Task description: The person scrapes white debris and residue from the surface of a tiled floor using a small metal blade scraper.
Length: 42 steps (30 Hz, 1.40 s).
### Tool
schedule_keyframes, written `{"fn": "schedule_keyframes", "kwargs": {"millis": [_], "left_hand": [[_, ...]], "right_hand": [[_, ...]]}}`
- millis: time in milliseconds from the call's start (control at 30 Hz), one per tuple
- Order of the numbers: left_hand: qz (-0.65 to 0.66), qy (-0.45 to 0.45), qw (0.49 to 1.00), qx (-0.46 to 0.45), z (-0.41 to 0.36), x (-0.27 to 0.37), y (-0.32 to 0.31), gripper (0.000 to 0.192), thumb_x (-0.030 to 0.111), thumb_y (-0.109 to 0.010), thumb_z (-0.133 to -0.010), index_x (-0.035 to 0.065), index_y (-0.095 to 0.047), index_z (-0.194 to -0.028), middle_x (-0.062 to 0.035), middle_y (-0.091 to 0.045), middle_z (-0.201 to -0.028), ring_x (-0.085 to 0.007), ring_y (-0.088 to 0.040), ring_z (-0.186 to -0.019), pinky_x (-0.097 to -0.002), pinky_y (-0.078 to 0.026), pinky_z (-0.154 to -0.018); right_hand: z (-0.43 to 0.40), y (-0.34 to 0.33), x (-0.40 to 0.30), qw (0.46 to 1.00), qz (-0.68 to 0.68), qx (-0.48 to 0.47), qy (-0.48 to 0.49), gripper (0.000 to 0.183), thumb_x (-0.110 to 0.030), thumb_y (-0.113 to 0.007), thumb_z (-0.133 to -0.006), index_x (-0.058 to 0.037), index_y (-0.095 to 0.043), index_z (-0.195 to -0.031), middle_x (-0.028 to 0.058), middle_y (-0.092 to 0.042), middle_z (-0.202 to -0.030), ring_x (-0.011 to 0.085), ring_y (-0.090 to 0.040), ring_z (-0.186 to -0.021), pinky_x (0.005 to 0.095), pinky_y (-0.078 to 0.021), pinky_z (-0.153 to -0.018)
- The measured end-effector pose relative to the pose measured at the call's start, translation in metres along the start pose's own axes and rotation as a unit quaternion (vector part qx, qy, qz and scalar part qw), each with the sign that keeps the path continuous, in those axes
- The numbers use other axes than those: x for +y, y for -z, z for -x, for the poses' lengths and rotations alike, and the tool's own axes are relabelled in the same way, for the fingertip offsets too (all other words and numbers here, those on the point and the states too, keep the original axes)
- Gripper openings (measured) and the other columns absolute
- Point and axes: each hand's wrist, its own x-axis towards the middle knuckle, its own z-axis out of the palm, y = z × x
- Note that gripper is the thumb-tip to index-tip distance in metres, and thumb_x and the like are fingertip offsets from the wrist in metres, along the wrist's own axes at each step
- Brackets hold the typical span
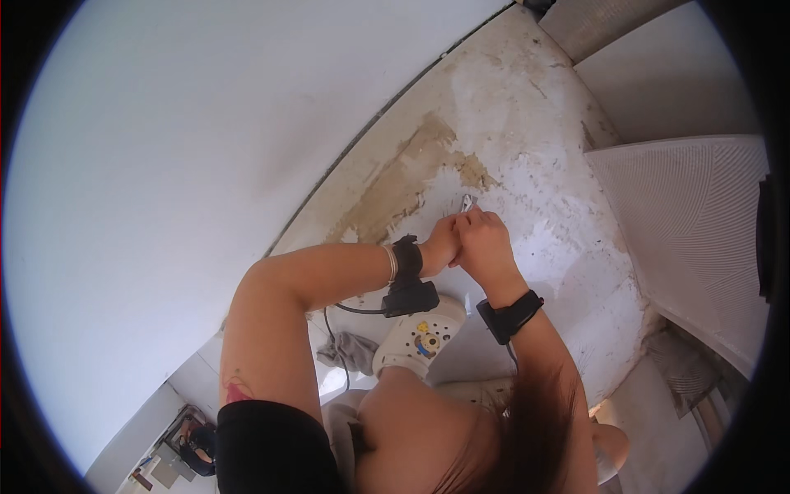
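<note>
My left hand (439,248) and my right hand (484,242) are closed together over the handle of a small scraper-like metal tool (468,202). Only its shiny head shows past my fingers; the rest is hidden in my grip. The head points away from me, low over the blotchy floor (543,259), and I cannot tell whether it touches. Just beyond it lies a tan bare patch (475,171) with ragged white edges. Black devices on straps (410,299) sit on both my wrists, with cables running from them.
A smooth white wall (185,154) rises on the left, with a dark gap along its base. At right stands a panel with a ridged surface (679,204). Below my arms are my white clog (419,336) and a grey cloth (349,352). A person (199,446) appears small at lower left.
</note>
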Motion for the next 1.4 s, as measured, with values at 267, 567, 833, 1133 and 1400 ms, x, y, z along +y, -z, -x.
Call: {"fn": "schedule_keyframes", "kwargs": {"millis": [267,567,833,1133,1400], "left_hand": [[-0.026,0.002,1.000,0.010,0.002,-0.016,0.001,0.016,0.015,-0.034,-0.085,0.0056,-0.045,-0.091,-0.0042,-0.046,-0.060,-0.0099,-0.038,-0.038,-0.0234,-0.025,-0.031],[-0.027,0.017,0.999,-0.007,-0.009,0.007,-0.004,0.019,0.016,-0.033,-0.085,0.0034,-0.046,-0.089,-0.0046,-0.045,-0.057,-0.0101,-0.038,-0.038,-0.0233,-0.025,-0.030],[0.006,-0.021,0.999,0.029,-0.001,-0.010,-0.002,0.022,0.018,-0.032,-0.086,0.0028,-0.047,-0.088,-0.0044,-0.046,-0.058,-0.0090,-0.038,-0.038,-0.0222,-0.025,-0.030],[0.008,-0.068,0.992,0.102,0.007,-0.030,-0.003,0.024,0.020,-0.032,-0.086,0.0015,-0.047,-0.087,-0.0038,-0.045,-0.055,-0.0092,-0.038,-0.036,-0.0218,-0.027,-0.030],[0.001,-0.007,0.998,0.059,-0.009,0.005,-0.009,0.021,0.020,-0.032,-0.086,0.0035,-0.046,-0.087,-0.0029,-0.045,-0.056,-0.0090,-0.038,-0.036,-0.0220,-0.027,-0.031]], "right_hand": [[0.014,-0.020,-0.005,0.994,0.046,0.103,0.009,0.050,-0.016,-0.073,-0.039,0.0012,-0.054,-0.082,0.0163,-0.056,-0.081,0.0270,-0.053,-0.089,0.0308,-0.0387,-0.078],[0.004,0.001,0.006,0.997,0.001,0.073,-0.028,0.048,-0.019,-0.073,-0.040,-0.0002,-0.054,-0.080,0.0139,-0.056,-0.082,0.0252,-0.053,-0.085,0.0289,-0.0394,-0.074],[0.009,-0.011,0.001,0.995,-0.046,0.084,-0.006,0.046,-0.013,-0.071,-0.037,-0.0015,-0.054,-0.077,0.0115,-0.055,-0.079,0.0261,-0.053,-0.079,0.0317,-0.0402,-0.075],[0.019,-0.019,-0.004,0.984,-0.101,0.144,-0.023,0.050,-0.011,-0.070,-0.036,-0.0008,-0.053,-0.082,0.0138,-0.055,-0.083,0.0277,-0.052,-0.088,0.0337,-0.0399,-0.079],[0.006,-0.003,0.016,0.976,-0.134,0.171,-0.031,0.045,-0.008,-0.067,-0.040,0.0001,-0.053,-0.082,0.0142,-0.054,-0.083,0.0290,-0.050,-0.092,0.0342,-0.0385,-0.082]]}}
